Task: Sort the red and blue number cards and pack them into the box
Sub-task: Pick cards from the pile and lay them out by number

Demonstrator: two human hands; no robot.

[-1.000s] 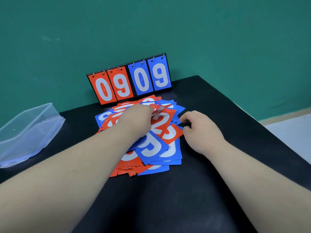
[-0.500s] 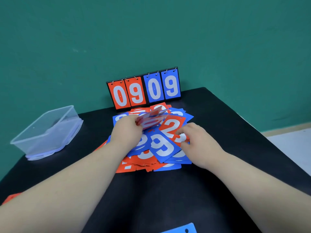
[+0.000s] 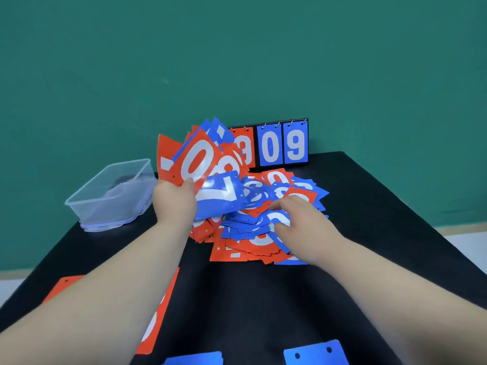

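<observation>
While left hand (image 3: 175, 204) clutches raised cards (image 3: 200, 159), right hand (image 3: 303, 227) tops pile (image 3: 245, 252) (grip unclear).

Two hands: left hand (image 3: 175, 204), right hand (image 3: 300, 225). One counter (image 3: 250, 299). One clear box (image 3: 110, 204), centre left. One scoreboard stand (image 3: 271, 148), upper centre, showing three hanging cards: one red, two blue. Two blue cards (image 3: 315, 353) at bottom edge. The card pile (image 3: 263, 248) and held cards (image 3: 200, 159): too overlapped to count.
</observation>
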